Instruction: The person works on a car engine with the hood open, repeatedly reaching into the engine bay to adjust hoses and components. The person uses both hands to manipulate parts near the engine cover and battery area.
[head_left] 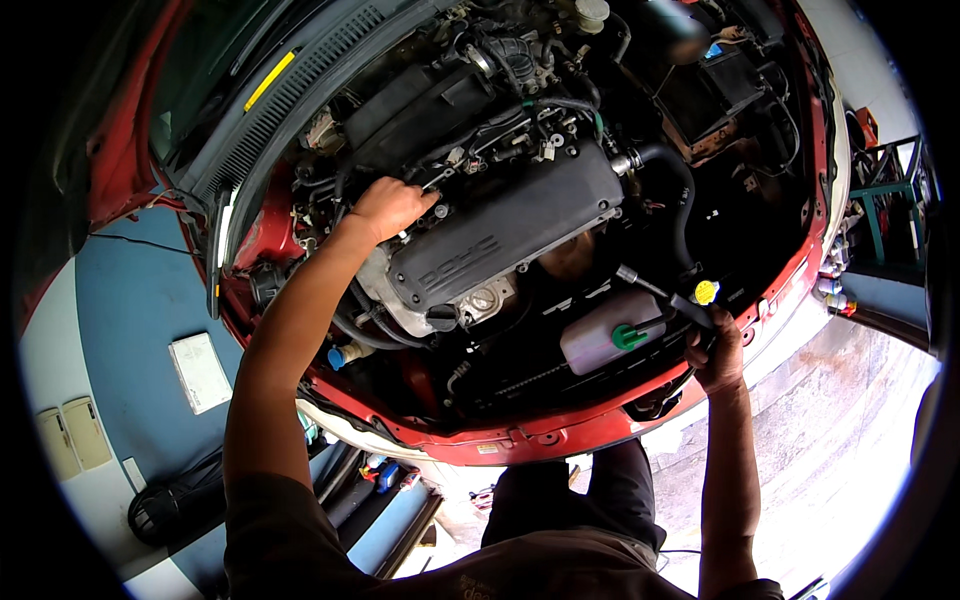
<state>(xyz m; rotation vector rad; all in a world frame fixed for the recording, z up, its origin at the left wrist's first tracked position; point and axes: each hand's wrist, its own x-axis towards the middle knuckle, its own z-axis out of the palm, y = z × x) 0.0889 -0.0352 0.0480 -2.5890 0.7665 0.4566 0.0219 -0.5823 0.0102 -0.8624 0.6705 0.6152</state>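
Gripping a socket tool (690, 309), right hand (720, 352) is curled closed round its dark handle; forearm drops nearly straight from the fist. Socket end sticks out up-left of the grip, toward the black engine cover (515, 225), dark open gap between. Yellow cap (706, 292) just above the thumb side, pale reservoir (590, 345) near on its left, red front panel (580, 435) down-left. Well up-left: left hand (390, 208), arm stretched, back up, fingers bent by the cover's far edge. Left fingertips hidden; metal piece (438, 179) beside them, can't tell if held. Deep bay too dark to read.
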